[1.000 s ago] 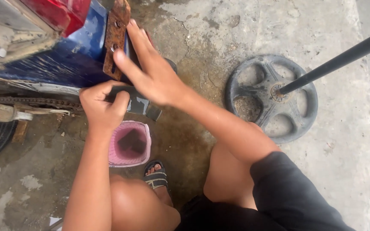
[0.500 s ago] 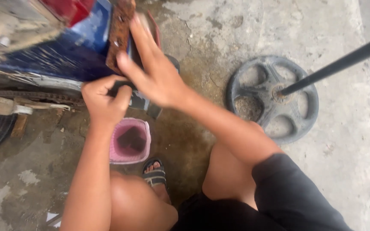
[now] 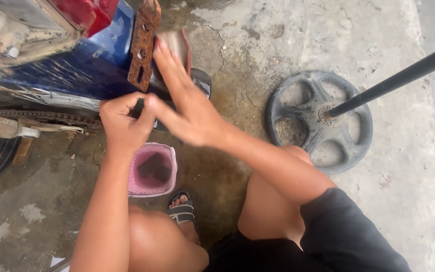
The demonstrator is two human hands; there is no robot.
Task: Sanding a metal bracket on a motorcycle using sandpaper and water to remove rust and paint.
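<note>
Left hand (image 3: pixel 123 123) fisted around a dark part under the blue fender (image 3: pixel 84 68); right hand (image 3: pixel 185 108) spread wide, fingers touching the rusty bracket (image 3: pixel 143 45), above pink container (image 3: pixel 153 170).

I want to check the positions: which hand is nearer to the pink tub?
Left. The left hand is directly above the pink tub; the right hand is farther up and to the right.

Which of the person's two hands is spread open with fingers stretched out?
The right hand: its fingers reach up beside the rusty plate, while the left hand is curled into a fist.
</note>
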